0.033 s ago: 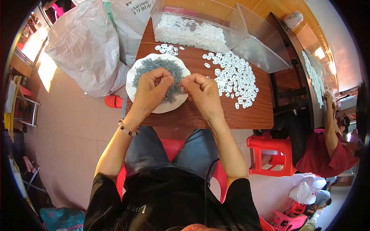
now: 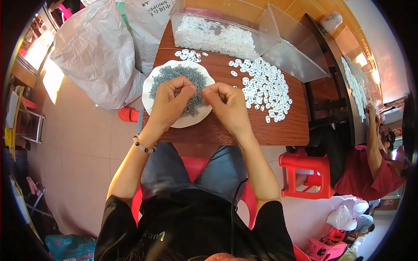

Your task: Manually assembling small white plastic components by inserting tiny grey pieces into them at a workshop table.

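Note:
My left hand [image 2: 170, 102] and my right hand [image 2: 227, 105] meet fingertip to fingertip above a white plate [image 2: 179, 122] heaped with small grey metal pins [image 2: 174, 75]. Both hands are curled, pinching something tiny between them that is too small to make out. A loose spread of small white plastic pieces [image 2: 265, 89] lies on the brown wooden table [image 2: 261, 132] just right of my right hand. A smaller cluster of the same white pieces [image 2: 190, 54] sits beyond the plate.
A clear plastic bin [image 2: 217, 37] of white pieces stands at the table's far edge, its lid [image 2: 296, 54] leaning to the right. Large plastic sacks [image 2: 98, 56] stand on the floor at left. A red stool [image 2: 305, 174] and another person in red [image 2: 370, 174] are at right.

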Demonstrator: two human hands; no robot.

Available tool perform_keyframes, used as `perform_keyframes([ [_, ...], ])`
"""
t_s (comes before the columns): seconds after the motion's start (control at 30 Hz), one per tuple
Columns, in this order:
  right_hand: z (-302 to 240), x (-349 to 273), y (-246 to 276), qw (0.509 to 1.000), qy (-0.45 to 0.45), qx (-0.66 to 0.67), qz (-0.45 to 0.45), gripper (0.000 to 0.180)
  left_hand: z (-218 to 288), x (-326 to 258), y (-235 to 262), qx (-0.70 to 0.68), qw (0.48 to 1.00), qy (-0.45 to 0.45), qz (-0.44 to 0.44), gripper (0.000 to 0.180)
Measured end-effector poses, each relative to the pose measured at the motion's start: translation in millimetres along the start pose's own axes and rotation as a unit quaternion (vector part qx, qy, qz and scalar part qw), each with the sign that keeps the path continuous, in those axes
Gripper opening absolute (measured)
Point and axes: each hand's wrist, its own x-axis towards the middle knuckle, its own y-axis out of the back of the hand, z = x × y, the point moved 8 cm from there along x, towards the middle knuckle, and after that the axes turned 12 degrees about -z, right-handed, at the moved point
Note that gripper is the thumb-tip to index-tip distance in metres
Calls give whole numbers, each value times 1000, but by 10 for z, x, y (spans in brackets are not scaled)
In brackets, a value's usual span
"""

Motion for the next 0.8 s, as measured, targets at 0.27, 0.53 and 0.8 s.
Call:
perform_keyframes([
  [0.27,-117,-117,110,972,14,-231,43,11,-84,30,-230,-70,995,32,-61,21],
  [0.53,-266,-695,280,994,72,-22,74,9,-137,-121,-725,-148,983,52,-94,23],
  [0.8,-330,-1179,456,970,122,-159,134,8,-369,-326,-1153,-237,950,155,-133,23],
])
